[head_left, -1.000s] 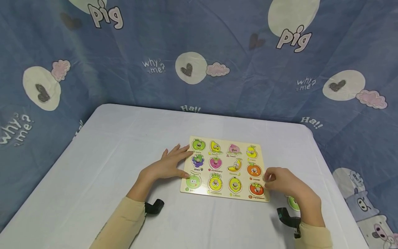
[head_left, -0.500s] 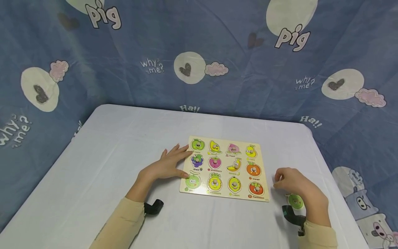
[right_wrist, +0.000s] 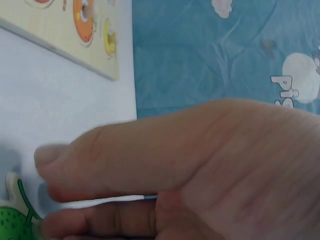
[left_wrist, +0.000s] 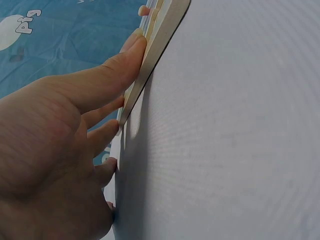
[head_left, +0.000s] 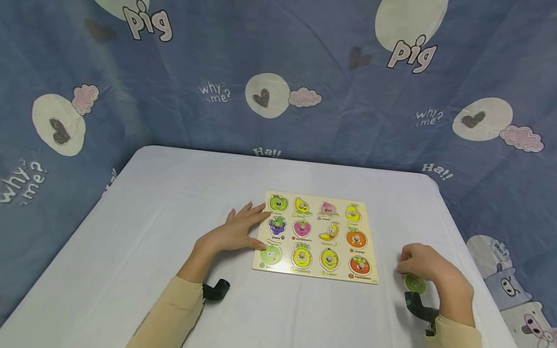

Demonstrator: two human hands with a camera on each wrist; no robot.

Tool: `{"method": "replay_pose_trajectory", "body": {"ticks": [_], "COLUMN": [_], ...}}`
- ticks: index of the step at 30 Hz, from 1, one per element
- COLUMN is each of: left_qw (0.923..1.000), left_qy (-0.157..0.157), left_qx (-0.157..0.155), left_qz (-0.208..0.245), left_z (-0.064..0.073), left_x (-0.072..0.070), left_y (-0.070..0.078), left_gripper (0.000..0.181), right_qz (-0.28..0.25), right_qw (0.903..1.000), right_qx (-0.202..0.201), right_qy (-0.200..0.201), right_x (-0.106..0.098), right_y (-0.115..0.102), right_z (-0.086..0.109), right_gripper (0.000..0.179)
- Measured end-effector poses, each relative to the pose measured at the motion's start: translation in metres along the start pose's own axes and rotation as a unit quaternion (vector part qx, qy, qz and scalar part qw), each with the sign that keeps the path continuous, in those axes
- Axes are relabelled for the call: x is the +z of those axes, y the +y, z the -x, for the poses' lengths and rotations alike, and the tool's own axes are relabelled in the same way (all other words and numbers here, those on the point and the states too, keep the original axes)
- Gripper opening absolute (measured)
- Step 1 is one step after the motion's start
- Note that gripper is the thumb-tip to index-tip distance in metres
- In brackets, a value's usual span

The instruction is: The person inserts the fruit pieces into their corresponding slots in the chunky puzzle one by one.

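Note:
A wooden fruit puzzle board [head_left: 315,277] lies flat on the white-covered table. My left hand [head_left: 232,233] rests along its left edge, fingers spread, the thumb touching near a pale green round picture [head_left: 271,254]. Seen from the left wrist, the thumb [left_wrist: 117,72] lies against the board's side. Right of the board, my right hand [head_left: 424,263] hovers by a loose green round fruit piece [head_left: 415,284], partly covering it. In the right wrist view, the thumb [right_wrist: 120,162] and fingers are loosely bent with a gap between them, and the green piece [right_wrist: 12,222] shows beyond the fingertips.
Knobbed fruit pieces, such as an orange [head_left: 356,238] and a banana [head_left: 329,232], sit in the board. Black wrist cameras [head_left: 216,290] are strapped to both forearms. Behind the white table [head_left: 196,179] hangs a blue printed curtain [head_left: 330,130].
My right hand has moved away from the board's right edge, rightward and toward me, to the green piece. The left hand and the board have stayed put.

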State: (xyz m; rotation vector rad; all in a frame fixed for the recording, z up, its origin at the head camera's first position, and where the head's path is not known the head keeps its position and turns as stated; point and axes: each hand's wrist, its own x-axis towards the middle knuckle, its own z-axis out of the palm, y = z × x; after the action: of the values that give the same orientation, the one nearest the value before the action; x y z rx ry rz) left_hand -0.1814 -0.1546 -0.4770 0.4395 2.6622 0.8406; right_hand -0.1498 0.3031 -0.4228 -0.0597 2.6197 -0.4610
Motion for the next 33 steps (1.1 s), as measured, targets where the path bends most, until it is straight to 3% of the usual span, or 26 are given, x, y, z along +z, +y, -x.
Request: {"method": "replay_pose_trajectory", "body": {"ticks": [14, 22, 33], "left_qw": [1.0, 1.0, 1.0], "left_qy": [0.003, 0.001, 0.002], "left_qx": [0.0, 0.002, -0.001], "left_qz": [-0.003, 0.0, -0.006], "left_z": [-0.001, 0.0, 0.0], "left_x": [0.0, 0.001, 0.002], "left_y": [-0.003, -0.002, -0.004], "left_gripper": [0.097, 0.097, 0.097], "right_qz": [0.007, -0.022, -0.024], "right_qw": [0.9989, 0.9954, 0.9951], "right_qx": [0.043, 0.081, 0.075], "right_qy": [-0.017, -0.047, -0.06], "right_x": [-0.003, 0.004, 0.005], "right_y": [0.008, 0.014, 0.013], "right_z": [0.002, 0.004, 0.004], "right_gripper": [0.008, 0.009, 0.02]}}
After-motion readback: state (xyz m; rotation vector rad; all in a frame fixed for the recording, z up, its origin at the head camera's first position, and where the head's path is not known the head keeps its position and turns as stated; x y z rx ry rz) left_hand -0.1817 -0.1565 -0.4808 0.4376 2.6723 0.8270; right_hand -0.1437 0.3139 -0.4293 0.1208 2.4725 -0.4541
